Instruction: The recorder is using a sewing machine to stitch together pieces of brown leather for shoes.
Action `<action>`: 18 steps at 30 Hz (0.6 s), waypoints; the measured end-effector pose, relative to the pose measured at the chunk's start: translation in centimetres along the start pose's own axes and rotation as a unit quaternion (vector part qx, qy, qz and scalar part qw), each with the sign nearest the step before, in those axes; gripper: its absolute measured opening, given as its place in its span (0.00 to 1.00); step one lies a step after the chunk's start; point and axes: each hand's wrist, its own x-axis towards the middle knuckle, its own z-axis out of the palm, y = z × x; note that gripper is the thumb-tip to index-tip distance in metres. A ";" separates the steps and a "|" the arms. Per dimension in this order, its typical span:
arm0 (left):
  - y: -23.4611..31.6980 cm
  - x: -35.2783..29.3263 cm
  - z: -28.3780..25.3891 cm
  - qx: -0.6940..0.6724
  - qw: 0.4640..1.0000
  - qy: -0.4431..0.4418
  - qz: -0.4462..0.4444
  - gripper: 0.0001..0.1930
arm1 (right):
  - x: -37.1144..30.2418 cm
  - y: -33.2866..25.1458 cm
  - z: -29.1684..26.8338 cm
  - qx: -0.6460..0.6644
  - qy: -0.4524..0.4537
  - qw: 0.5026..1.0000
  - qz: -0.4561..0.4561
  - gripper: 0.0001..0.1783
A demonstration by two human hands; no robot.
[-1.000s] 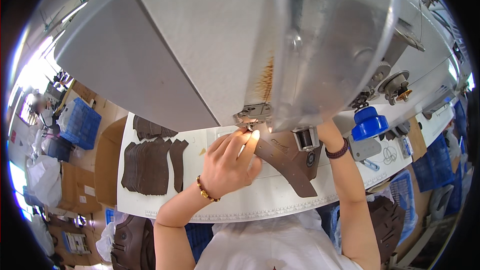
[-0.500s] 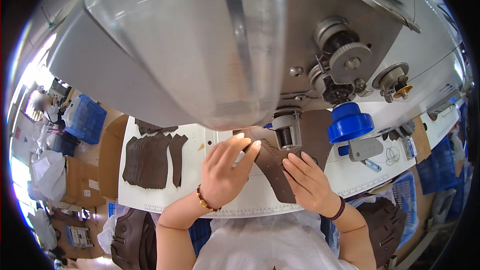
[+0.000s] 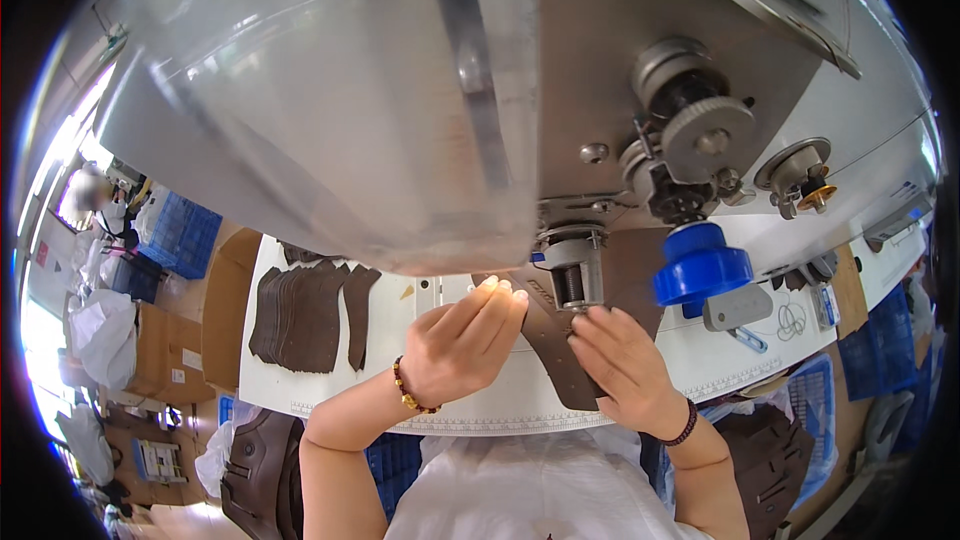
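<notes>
A brown leather-like piece (image 3: 570,380) with small holes lies under the sewing machine's presser area (image 3: 574,275), its narrow end pointing toward me. My left hand (image 3: 465,335), with a beaded bracelet at the wrist, is at the piece's left edge. Its fingers are pressed together in a pinch; what lies between the tips, if anything, is hidden. On the right, my right hand (image 3: 625,365) rests fairly flat over the piece's edge, fingers stretched out and slightly blurred, close to the presser.
The machine's large head (image 3: 330,140) overhangs the white table (image 3: 400,395). A row of brown strips (image 3: 295,315) lies at left. A blue knob (image 3: 703,265) hangs at right, near a blue-handled cutter (image 3: 748,338). Larger brown pieces (image 3: 262,475) sit below the table's left edge.
My left hand's fingers have drawn together from a spread pose. My right fingers have shifted slightly upon the piece. The view has tilted a little.
</notes>
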 end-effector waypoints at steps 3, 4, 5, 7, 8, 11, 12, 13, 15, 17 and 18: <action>0.3 0.3 0.1 0.013 1.000 -0.001 0.002 0.12 | 0.5 0.4 -1.2 0.033 -0.064 0.997 0.035 0.28; 0.5 0.3 0.2 0.014 1.000 0.007 -0.011 0.12 | 0.3 1.0 -1.0 0.049 -0.065 0.996 0.020 0.30; 0.7 0.3 0.3 0.016 0.999 0.015 -0.024 0.11 | 0.3 1.4 -1.0 0.048 -0.066 0.997 0.018 0.30; 0.7 0.3 0.6 0.023 0.999 0.020 -0.028 0.11 | 0.2 1.8 -1.1 0.064 -0.057 0.996 -0.004 0.30; 0.7 0.3 0.6 0.019 0.999 0.021 -0.031 0.11 | 0.3 1.9 -1.1 0.063 -0.058 0.996 -0.005 0.30; 0.3 0.4 0.6 0.002 0.999 0.023 -0.037 0.12 | 0.5 1.6 -1.1 0.061 -0.062 0.996 0.002 0.28; 0.0 0.6 0.5 -0.008 0.999 0.023 -0.039 0.12 | 0.9 1.2 -1.0 0.039 -0.070 0.997 0.000 0.26; -0.3 0.5 0.5 -0.007 0.999 0.025 -0.040 0.12 | 1.3 0.9 -0.9 0.018 -0.078 0.997 -0.003 0.25; -1.0 0.2 0.4 -0.049 0.998 -0.001 -0.042 0.13 | 1.4 0.0 -0.2 0.019 -0.061 0.998 -0.002 0.23; -1.4 -0.2 0.5 -0.052 0.998 -0.003 -0.044 0.13 | 1.4 -0.8 0.5 0.017 -0.045 0.999 0.000 0.22; -1.5 -0.4 0.5 -0.053 0.997 -0.009 -0.047 0.13 | 1.4 -1.3 0.9 -0.005 -0.034 0.999 -0.008 0.24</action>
